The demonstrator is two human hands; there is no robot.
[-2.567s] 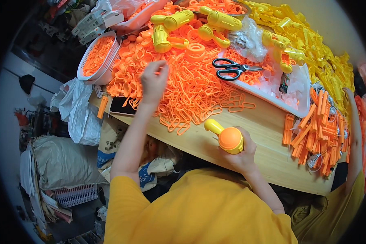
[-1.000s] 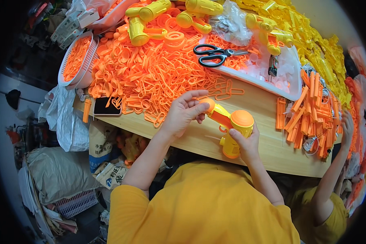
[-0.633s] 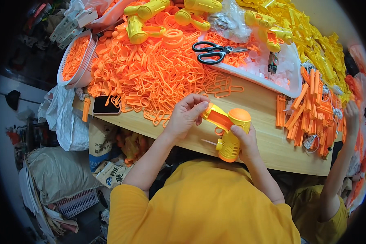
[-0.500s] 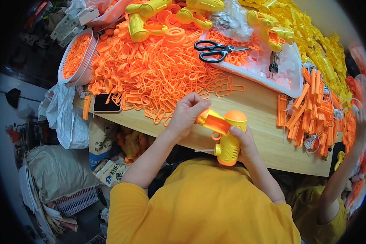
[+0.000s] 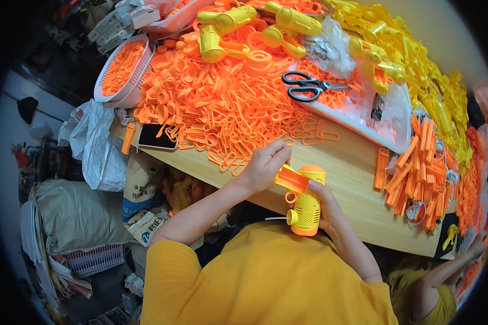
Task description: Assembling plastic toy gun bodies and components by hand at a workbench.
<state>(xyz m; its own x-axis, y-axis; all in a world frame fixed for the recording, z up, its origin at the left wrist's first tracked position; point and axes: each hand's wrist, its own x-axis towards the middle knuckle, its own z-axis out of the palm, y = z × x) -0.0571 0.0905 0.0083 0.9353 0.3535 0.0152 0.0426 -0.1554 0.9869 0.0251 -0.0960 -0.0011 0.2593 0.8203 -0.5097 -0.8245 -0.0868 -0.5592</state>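
Note:
A yellow toy hair dryer [image 5: 307,208] with orange ends is held above the table's front edge, close to my chest. Its handle [image 5: 293,179] sticks out to the left, open on top, with an orange hollow inside. My right hand [image 5: 326,206] is wrapped round the perforated barrel, thumb near the handle joint. My left hand [image 5: 265,167] is closed over the free end of the handle and hides its tip. Below the handle hangs a small orange ring [image 5: 291,197]. A thin white stick or wire [image 5: 275,218] shows beside the barrel's side stub.
Orange clips and rings [image 5: 228,103] heap across the table [image 5: 358,173]. Black-handled scissors [image 5: 309,86] lie by a white tray [image 5: 363,130]. Orange strips [image 5: 415,173] pile at right, yellow shells [image 5: 417,59] behind. A phone [image 5: 157,136] lies left. Another person's arm [image 5: 444,273] is at far right.
My left hand has closed further over the handle's end, covering the orange tip that showed before. The whole view has shifted slightly. The other person's arm has come lower.

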